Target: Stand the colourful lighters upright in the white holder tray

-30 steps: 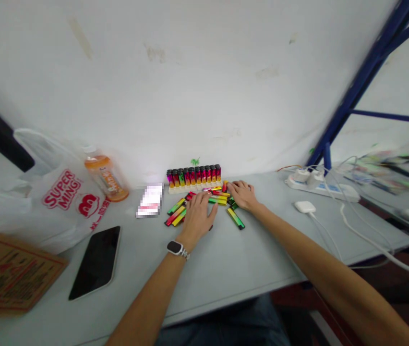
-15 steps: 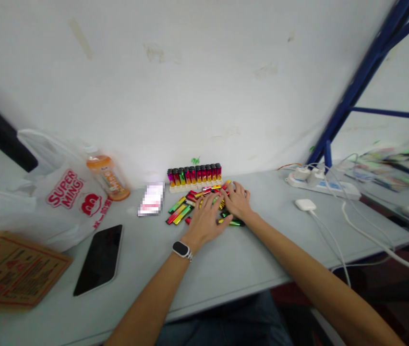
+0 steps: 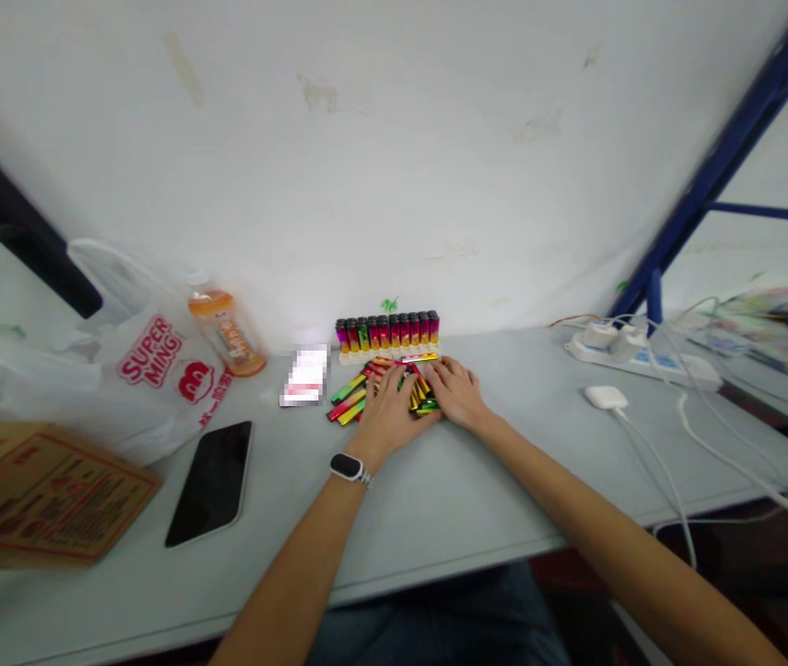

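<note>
A loose pile of shiny lighters in red, yellow and green lies flat on the table. My left hand, with a dark-faced band on its wrist, rests over the middle of the pile with fingers spread. At the pile's right edge, my right hand lies palm down against the lighters, its fingers slightly bent and not closed round any. Both hands cover part of the pile. Just behind, a row of upright lighters with black tops stands in a white holder.
Left of the pile are a blurred-out card or screen, a black tablet, an orange drink bottle, a plastic bag and a cardboard box. To the right lie a white charger and a power strip with cables.
My right hand has drawn in at the pile's right side, and the lighters there now lie closer together. The whole view has shifted slightly.
</note>
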Demonstrator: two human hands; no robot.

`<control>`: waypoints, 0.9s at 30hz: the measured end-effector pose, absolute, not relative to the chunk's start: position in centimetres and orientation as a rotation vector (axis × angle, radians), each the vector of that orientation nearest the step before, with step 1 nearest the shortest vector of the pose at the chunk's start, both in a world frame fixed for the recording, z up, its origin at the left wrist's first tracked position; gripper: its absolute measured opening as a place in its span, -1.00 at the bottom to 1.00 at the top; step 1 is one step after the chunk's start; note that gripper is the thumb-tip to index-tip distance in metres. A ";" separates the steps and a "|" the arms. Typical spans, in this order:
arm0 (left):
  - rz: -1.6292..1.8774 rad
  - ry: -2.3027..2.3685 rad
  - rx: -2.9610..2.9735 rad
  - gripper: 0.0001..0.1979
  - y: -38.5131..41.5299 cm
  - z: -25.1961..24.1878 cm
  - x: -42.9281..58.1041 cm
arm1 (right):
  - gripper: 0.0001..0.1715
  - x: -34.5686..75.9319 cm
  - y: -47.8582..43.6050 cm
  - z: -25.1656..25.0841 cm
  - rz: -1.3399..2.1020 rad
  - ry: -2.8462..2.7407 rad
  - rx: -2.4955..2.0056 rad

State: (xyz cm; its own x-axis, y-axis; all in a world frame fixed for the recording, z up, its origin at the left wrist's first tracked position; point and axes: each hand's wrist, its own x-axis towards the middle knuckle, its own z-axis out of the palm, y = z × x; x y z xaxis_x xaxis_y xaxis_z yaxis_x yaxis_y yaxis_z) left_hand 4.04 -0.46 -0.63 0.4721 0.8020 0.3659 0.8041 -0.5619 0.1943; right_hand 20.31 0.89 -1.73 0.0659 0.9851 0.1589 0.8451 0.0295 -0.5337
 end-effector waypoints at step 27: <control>-0.997 -1.692 -2.618 -0.74 1.2 0.5 1.7 | -0.44 17.3 4.7 2.3 -0.011 -1.972 -2.086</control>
